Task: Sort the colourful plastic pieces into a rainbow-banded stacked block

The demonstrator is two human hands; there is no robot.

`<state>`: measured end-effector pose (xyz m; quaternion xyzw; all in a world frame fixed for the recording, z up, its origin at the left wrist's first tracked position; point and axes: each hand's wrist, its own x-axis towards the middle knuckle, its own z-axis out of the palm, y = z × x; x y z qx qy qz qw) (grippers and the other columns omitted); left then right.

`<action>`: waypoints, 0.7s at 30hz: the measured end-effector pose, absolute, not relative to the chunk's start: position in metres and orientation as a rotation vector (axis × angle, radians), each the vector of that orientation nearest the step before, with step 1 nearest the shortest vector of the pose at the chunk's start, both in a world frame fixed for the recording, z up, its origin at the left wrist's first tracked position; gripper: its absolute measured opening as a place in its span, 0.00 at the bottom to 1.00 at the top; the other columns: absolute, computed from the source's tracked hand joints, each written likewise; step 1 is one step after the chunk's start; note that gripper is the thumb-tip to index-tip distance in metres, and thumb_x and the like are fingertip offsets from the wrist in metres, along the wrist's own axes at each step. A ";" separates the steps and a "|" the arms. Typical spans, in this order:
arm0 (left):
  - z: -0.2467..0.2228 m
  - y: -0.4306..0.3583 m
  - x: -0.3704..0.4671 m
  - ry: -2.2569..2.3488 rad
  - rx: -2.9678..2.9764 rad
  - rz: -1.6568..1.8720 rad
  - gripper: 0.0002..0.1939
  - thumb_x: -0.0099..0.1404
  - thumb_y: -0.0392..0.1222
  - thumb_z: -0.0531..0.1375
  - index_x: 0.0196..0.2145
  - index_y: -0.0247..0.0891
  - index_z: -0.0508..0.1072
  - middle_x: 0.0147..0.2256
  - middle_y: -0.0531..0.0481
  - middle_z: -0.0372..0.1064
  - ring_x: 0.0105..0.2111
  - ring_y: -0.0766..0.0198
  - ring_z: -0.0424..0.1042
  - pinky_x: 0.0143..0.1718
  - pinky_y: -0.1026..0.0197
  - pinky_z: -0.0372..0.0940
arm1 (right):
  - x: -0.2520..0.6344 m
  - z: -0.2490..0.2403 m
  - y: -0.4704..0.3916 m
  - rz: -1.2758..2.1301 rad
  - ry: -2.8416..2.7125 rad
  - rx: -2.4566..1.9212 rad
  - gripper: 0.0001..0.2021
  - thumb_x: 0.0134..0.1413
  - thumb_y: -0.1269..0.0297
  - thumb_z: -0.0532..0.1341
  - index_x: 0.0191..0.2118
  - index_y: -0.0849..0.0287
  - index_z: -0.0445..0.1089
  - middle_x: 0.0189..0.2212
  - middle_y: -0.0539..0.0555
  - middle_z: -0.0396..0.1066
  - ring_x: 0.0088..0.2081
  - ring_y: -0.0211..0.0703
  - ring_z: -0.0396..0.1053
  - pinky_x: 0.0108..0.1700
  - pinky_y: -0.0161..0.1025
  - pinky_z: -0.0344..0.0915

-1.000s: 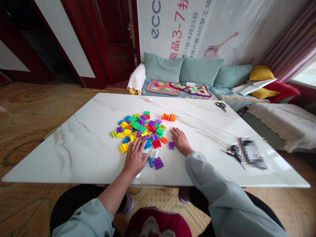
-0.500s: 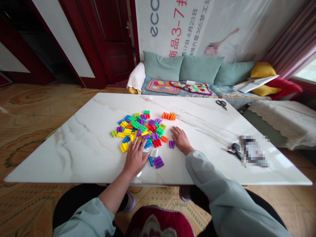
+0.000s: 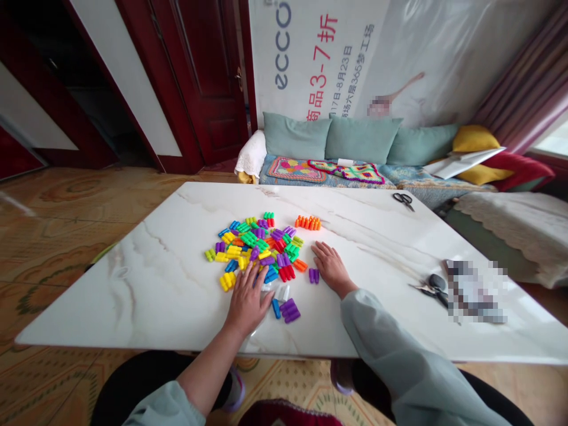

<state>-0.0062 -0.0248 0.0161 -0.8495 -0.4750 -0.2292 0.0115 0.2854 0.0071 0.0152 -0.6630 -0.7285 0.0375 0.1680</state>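
Note:
A loose pile of colourful small plastic pieces (image 3: 255, 239), joined in short rows, spreads over the white marbled table (image 3: 155, 284). My left hand (image 3: 247, 299) lies with fingers spread at the pile's near edge, its fingertips by yellow and blue pieces. Just right of its thumb are clear white pieces (image 3: 282, 293), a blue piece (image 3: 276, 309) and a purple block (image 3: 290, 310). My right hand (image 3: 332, 267) rests flat on the table, fingers stretched, right of a small purple pair (image 3: 314, 276). Beyond it stands a group of upright orange pieces (image 3: 307, 223).
Black-handled scissors (image 3: 403, 200) lie near the far right corner. A second dark-handled tool (image 3: 435, 287) sits at the right beside a blurred-out item (image 3: 474, 293). Behind the table is a sofa with green cushions (image 3: 297, 136).
The view has tilted up a little, so the table sits lower in the picture. Both hands and the pieces keep nearly the same places on the table.

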 end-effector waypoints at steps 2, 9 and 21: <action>0.015 -0.024 -0.007 -1.467 -2.637 -0.722 0.32 0.68 0.48 0.53 0.66 0.38 0.51 0.65 0.41 0.48 0.66 0.47 0.43 0.63 0.41 0.47 | 0.285 0.015 0.007 0.111 -2.069 -1.886 0.23 0.66 0.61 0.45 0.63 0.58 0.58 0.66 0.55 0.51 0.66 0.48 0.46 0.65 0.52 0.45; 0.009 -0.023 -0.008 -1.439 -2.592 -0.720 0.33 0.68 0.47 0.53 0.67 0.41 0.47 0.66 0.44 0.46 0.66 0.48 0.43 0.62 0.42 0.49 | 0.287 0.011 0.008 0.099 -2.061 -1.877 0.23 0.65 0.62 0.45 0.63 0.58 0.58 0.66 0.55 0.51 0.67 0.47 0.46 0.66 0.52 0.45; 0.007 -0.022 -0.009 -1.436 -2.563 -0.705 0.33 0.68 0.46 0.53 0.67 0.42 0.47 0.66 0.45 0.46 0.66 0.48 0.45 0.62 0.42 0.51 | 0.289 0.008 0.010 0.105 -2.051 -1.863 0.23 0.65 0.62 0.46 0.62 0.56 0.59 0.66 0.54 0.52 0.67 0.46 0.46 0.66 0.52 0.46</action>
